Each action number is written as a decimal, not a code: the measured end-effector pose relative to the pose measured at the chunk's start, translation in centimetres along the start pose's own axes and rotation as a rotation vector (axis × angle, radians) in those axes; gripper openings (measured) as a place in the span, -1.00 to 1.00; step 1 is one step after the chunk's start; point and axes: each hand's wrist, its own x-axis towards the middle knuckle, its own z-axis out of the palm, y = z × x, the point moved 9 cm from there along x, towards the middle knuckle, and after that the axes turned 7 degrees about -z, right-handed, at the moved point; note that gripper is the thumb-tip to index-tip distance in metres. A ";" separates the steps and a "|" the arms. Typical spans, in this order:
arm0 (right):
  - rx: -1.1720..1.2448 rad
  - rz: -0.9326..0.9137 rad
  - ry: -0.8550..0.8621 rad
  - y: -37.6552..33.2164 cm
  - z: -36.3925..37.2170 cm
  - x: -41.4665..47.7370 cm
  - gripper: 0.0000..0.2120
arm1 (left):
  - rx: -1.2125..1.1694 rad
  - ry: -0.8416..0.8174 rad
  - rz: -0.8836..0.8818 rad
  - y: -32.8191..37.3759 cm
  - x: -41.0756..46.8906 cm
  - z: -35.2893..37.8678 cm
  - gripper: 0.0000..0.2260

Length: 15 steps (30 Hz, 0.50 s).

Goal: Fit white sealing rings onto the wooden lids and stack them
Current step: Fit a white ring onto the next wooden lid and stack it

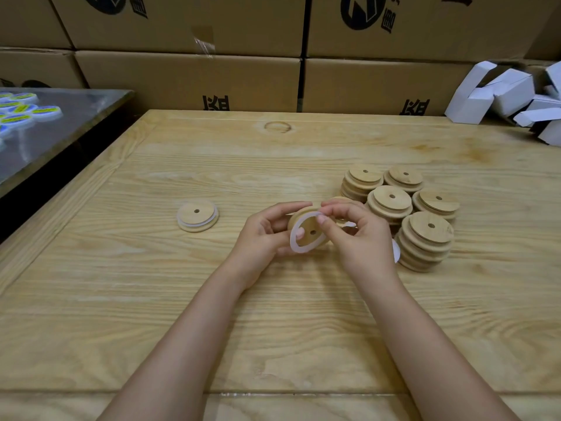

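Note:
My left hand (261, 235) grips a round wooden lid (309, 229) with a small centre hole, tilted toward me above the table. A white sealing ring (294, 241) sits partly around the lid's inner step. My right hand (355, 235) pinches the ring's upper edge against the lid. To the left lies one wooden lid with a white ring around it (198, 215). On the right stand several stacks of bare wooden lids (425, 238). More white rings (396, 252) peek out behind my right hand, mostly hidden.
The work surface is a pale wooden table (212, 299). Cardboard boxes (188, 77) form a wall at the back. Folded white cartons (510, 95) lie at the back right. A metal-topped table (54, 129) with round labelled items stands at the left.

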 end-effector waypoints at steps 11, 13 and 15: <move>0.093 0.098 0.087 1.6 -0.8 0.0 -0.88 | -0.076 0.056 0.016 0.1 0.1 -0.6 -0.97; 0.035 0.062 0.072 1.2 -0.6 0.0 -0.87 | -0.076 0.081 0.029 0.2 0.1 -0.9 -0.95; -0.001 0.032 0.051 0.9 -0.3 0.0 -0.86 | -0.029 0.128 0.072 0.5 -0.1 -1.3 -0.91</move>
